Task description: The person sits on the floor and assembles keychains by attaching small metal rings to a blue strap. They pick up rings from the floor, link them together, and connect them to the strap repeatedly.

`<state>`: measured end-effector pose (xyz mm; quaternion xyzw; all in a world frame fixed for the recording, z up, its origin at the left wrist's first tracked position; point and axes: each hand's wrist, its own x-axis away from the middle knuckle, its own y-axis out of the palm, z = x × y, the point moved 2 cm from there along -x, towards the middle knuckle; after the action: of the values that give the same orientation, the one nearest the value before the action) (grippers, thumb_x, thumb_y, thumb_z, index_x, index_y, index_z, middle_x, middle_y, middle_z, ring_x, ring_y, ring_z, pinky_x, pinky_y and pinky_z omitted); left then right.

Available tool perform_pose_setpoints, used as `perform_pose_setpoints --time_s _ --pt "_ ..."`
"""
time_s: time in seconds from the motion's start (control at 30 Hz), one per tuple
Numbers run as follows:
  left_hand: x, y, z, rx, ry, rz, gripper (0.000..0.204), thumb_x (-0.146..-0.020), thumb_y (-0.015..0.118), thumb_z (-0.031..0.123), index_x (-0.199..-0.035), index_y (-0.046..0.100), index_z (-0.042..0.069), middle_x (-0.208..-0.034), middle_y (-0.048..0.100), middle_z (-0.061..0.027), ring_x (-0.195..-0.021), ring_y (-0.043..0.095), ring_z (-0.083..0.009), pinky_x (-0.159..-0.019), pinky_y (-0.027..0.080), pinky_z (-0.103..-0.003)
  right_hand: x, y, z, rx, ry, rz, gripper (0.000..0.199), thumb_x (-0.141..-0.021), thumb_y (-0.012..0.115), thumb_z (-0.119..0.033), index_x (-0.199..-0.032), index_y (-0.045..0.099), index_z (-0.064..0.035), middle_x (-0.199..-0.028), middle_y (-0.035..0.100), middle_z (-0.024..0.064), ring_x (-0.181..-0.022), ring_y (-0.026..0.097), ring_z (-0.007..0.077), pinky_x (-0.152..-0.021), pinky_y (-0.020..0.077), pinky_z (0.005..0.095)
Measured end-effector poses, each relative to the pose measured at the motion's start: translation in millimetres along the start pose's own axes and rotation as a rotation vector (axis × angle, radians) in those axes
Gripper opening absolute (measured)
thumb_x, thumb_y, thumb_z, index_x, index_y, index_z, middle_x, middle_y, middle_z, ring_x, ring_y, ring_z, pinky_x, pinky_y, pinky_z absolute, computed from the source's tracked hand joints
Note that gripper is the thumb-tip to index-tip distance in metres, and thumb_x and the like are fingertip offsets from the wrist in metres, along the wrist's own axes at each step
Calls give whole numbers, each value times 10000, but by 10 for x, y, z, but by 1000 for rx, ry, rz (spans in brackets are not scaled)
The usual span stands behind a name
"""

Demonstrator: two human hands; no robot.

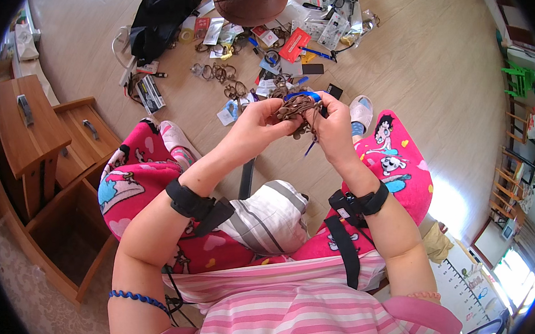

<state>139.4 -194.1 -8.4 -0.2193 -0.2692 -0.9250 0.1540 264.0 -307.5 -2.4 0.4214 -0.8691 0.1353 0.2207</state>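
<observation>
Both hands meet in front of me, above the floor between my knees. Between them is a tangled brown bundle [298, 114] of thin loops or strands; its exact kind does not show. My left hand [270, 120] pinches it from the left, thumb along its lower side. My right hand [332, 123] grips its right side with bent fingers. A bright blue band [303, 95] runs across the top of the bundle, near the right fingers. A thin dark blue end hangs below it. The fingertips are partly hidden behind the bundle.
Ahead on the floor lie a brown ball [252, 0], a black bag [159, 25], brown rings [234, 90], a red packet [295, 44], a blue pen [316, 53] and other small items. Open wooden drawers [86, 134] stand at left. A striped white cloth bundle [268, 220] rests between my legs.
</observation>
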Motion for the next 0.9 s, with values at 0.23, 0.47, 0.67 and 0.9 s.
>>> perform_pose_setpoints --time_s 0.23,0.47,0.67,0.9 --pt "7 59 44 -67 156 55 385 -821 740 93 -1152 569 -5 -1034 631 -1 -924 577 -66 -838 471 -232 -32 62 81 18 -73 76 138 -813 653 -88 -821 538 -12 -682 565 10 -634 483 56 -552 404 239" --pt "49 124 32 -40 34 95 279 -835 715 136 -1054 616 -5 -921 641 7 -792 560 -38 -726 465 -202 -9 41 32 292 -203 98 187 -778 653 -85 -791 481 -13 -651 512 62 -577 476 99 -521 399 297" --pt "32 -10 7 260 60 47 230 -882 610 52 -1104 592 -4 -1008 637 -36 -938 577 -75 -855 450 -239 -40 16 47 -67 180 -114 110 -822 641 -89 -829 535 -58 -651 514 -38 -552 430 29 -486 344 210" --pt "18 -29 9 250 -74 -37 126 -878 606 155 -943 601 47 -848 603 -4 -796 526 -72 -733 382 -227 -25 31 3 -113 263 -242 150 -825 671 -98 -916 557 -68 -751 520 -49 -647 478 10 -557 371 171"
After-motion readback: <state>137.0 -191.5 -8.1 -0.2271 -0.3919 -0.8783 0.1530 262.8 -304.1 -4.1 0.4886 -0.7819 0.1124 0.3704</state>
